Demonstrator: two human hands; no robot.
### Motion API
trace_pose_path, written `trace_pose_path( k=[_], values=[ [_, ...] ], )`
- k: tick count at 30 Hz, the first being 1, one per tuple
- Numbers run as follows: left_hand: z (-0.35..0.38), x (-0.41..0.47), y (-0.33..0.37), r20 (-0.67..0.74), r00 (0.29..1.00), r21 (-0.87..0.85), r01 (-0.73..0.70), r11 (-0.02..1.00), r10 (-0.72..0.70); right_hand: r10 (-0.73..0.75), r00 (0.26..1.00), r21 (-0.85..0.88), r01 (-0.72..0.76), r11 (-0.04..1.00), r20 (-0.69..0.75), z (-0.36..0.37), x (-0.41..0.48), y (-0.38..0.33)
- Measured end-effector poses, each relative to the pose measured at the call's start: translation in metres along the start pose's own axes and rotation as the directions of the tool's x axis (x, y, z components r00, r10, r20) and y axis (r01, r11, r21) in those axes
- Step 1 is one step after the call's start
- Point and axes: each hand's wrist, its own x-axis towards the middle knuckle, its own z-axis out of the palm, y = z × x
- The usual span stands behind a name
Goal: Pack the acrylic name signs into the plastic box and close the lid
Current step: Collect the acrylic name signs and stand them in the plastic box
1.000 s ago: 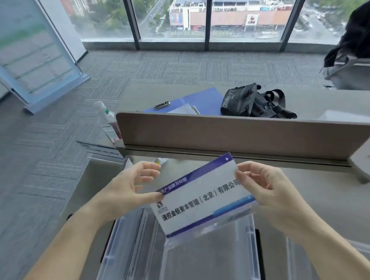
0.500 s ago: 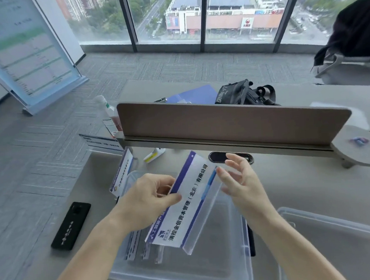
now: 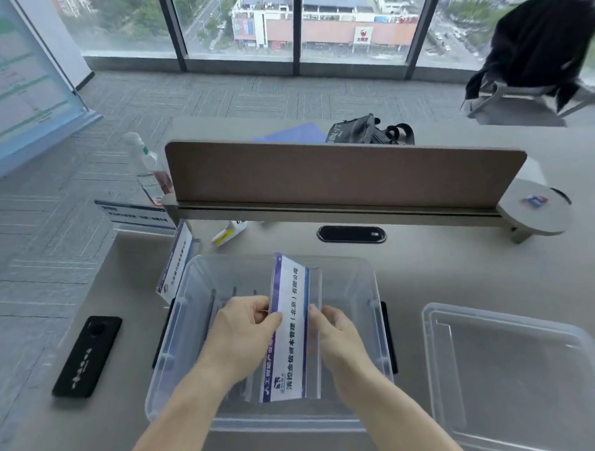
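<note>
Both hands meet over the clear plastic box point(image 3: 369, 290) — the left hand point(image 3: 241, 333) pinches the purple-edged side of a name sign point(image 3: 292, 326), the right hand point(image 3: 334, 331) grips its clear acrylic side. The sign is a long, glossy white card in a transparent sleeve, held lengthwise and tilted inside the box. Thin, dark-edged signs lie flat along the box's left part. The see-through lid point(image 3: 507, 369) rests on the smooth grey desk point(image 3: 449, 278) just right of the box; a matte black slab-shaped device point(image 3: 86, 355) lies to the left. Another sign point(image 3: 176, 260) leans against the box's far-left corner — behind it stands a brown fabric divider point(image 3: 338, 174).
</note>
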Motion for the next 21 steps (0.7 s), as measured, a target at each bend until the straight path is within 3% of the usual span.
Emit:
trace_pose_path(
  k=[9, 15, 21],
  values=[
    [0.046, 0.038, -0.048, -0.041, 0.998, 0.163, 0.061, 0.985, -0.055, 0.153, 0.988, -0.075, -0.154, 0.985, -0.019, 0.007, 0.063, 0.043],
    [0.076, 0.058, -0.074, -0.067, 0.991, 0.276, 0.13, 0.952, -0.116, 0.234, 0.971, -0.213, -0.237, 0.948, -0.041, 0.009, 0.099, 0.07],
    [0.099, 0.067, -0.091, -0.086, 0.989, 0.407, 0.149, 0.901, -0.124, 0.179, 0.98, -0.246, -0.196, 0.949, -0.088, 0.011, 0.12, 0.092]
  ],
)
